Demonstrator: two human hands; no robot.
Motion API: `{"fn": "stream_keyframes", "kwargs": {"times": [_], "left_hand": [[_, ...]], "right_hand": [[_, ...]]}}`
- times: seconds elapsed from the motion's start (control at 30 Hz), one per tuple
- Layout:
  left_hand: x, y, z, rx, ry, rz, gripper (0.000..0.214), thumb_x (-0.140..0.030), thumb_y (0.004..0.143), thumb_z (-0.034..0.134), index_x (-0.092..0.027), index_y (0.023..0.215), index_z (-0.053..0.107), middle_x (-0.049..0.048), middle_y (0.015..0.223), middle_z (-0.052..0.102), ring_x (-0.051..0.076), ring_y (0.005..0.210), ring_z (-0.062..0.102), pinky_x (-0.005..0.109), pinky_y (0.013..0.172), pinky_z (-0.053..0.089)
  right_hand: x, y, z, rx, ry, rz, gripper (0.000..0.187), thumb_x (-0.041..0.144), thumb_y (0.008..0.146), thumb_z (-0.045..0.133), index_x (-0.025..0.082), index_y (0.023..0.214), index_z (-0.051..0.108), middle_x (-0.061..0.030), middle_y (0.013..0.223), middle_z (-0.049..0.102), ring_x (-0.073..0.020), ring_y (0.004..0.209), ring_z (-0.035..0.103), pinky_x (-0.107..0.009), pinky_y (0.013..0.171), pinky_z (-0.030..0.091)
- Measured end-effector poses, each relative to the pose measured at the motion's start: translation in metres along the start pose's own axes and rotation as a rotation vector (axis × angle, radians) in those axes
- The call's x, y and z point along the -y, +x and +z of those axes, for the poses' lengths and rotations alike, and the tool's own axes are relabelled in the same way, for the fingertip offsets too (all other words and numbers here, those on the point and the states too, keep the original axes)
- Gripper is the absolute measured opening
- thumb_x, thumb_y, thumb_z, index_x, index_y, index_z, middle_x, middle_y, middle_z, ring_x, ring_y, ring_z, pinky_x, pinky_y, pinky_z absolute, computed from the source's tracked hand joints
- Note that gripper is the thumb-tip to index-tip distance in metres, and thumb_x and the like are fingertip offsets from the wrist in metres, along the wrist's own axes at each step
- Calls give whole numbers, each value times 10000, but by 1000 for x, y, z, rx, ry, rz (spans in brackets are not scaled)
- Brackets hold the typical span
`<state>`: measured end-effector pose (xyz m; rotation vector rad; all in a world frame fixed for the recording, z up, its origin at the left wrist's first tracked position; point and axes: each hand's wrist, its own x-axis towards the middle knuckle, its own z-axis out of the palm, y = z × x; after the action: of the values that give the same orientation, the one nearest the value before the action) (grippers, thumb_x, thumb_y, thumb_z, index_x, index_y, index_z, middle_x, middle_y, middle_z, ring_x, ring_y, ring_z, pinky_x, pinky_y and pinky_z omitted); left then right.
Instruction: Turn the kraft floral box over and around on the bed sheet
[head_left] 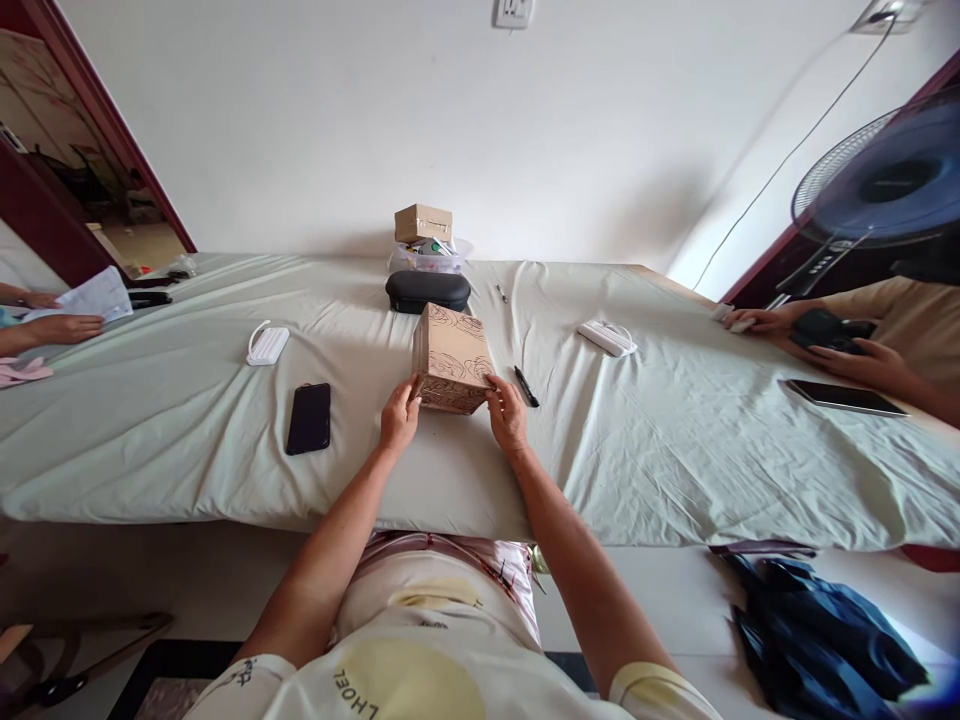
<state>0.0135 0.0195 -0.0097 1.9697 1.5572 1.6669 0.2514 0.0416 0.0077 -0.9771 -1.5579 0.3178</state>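
Note:
A brown cardboard box (454,350) with dark swirling line drawings sits in front of me on the cloth-covered table. My left hand (400,415) grips its near left corner, fingers against the side. At the near right corner, my right hand (508,412) has its thumb and fingers closed on the box edge. A black pen (526,386) lies just right of the box. Behind the box is a black zip case (427,291). To the left a dark smartphone (309,418) lies flat.
White power banks lie left (268,345) and right (606,338). At the back, a clear plastic bin (429,260) carries a small carton (424,221). One person's hands (71,325) hold paper at left; another's (847,355) hold a dark object near a tablet (846,397) and a fan (885,180).

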Motion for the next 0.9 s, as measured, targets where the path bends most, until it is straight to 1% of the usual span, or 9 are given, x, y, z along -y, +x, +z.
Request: {"fn": "stream_keyframes", "kwargs": {"times": [0.07, 0.17, 0.27, 0.37, 0.43, 0.53, 0.63, 0.77, 0.9], "left_hand": [[-3, 0, -2, -44, -58, 22, 348, -276, 990, 510, -198, 1309, 624, 133, 1280, 709, 230, 1150, 691, 371, 965, 595], [-8, 1, -4, -128, -107, 32, 311, -367, 1008, 508, -198, 1225, 653, 140, 1272, 696, 221, 1124, 690, 329, 863, 622], [-9, 2, -5, -224, -191, -38, 390, -457, 1000, 526, -190, 1271, 614, 153, 1288, 666, 200, 1031, 707, 297, 766, 637], [-8, 3, -4, -257, -270, -90, 490, -510, 977, 559, -173, 1333, 563, 162, 1257, 666, 174, 897, 717, 280, 679, 637], [-7, 3, -4, -243, -266, -74, 498, -523, 972, 563, -178, 1332, 567, 164, 1275, 660, 180, 925, 717, 272, 667, 632], [-8, 4, -6, -253, -193, 10, 461, -500, 984, 555, -194, 1327, 582, 174, 1369, 619, 218, 1122, 683, 269, 730, 628], [-8, 5, -9, -262, -79, 96, 424, -431, 1008, 528, -201, 1361, 570, 177, 1435, 581, 240, 1274, 616, 309, 853, 618], [-7, 3, -4, -172, 74, 178, 436, -368, 1013, 510, -228, 1424, 546, 160, 1490, 540, 246, 1362, 551, 386, 1066, 541], [-7, 1, 3, -101, 111, 226, 494, -313, 1019, 480, -243, 1508, 464, 148, 1501, 547, 237, 1361, 547, 402, 1131, 497]], "right_hand": [[-5, 1, 0, -23, 59, 70, 387, 501, 977, 517, 233, 1212, 668, -73, 1067, 704, -154, 702, 635, -321, 667, 601], [-8, 1, 2, -5, 160, 162, 381, 510, 935, 561, 231, 1180, 645, -43, 971, 708, -142, 632, 634, -301, 602, 585], [-7, -1, 6, 47, 240, 214, 372, 526, 913, 567, 225, 1127, 609, -23, 859, 699, -166, 638, 671, -296, 580, 559], [-6, -3, 8, 98, 194, 223, 360, 531, 915, 550, 224, 1099, 587, 3, 754, 681, -179, 630, 677, -316, 630, 547], [-5, -4, 7, 122, 125, 217, 342, 518, 920, 532, 225, 1088, 583, 12, 724, 675, -190, 647, 683, -344, 695, 548], [-3, -6, 5, 210, 48, 217, 294, 470, 923, 509, 227, 1070, 583, 14, 715, 676, -202, 681, 688, -367, 767, 542], [1, -7, 5, 307, -30, 176, 241, 419, 911, 529, 229, 1034, 611, -12, 803, 706, -204, 749, 687, -356, 791, 536], [3, -7, 7, 343, -200, 82, 206, 411, 915, 576, 228, 871, 658, -48, 900, 692, -198, 799, 659, -329, 793, 524], [3, -6, 7, 384, -278, 59, 319, 474, 950, 569, 229, 757, 639, -53, 883, 661, -179, 739, 616, -307, 752, 510]]}}
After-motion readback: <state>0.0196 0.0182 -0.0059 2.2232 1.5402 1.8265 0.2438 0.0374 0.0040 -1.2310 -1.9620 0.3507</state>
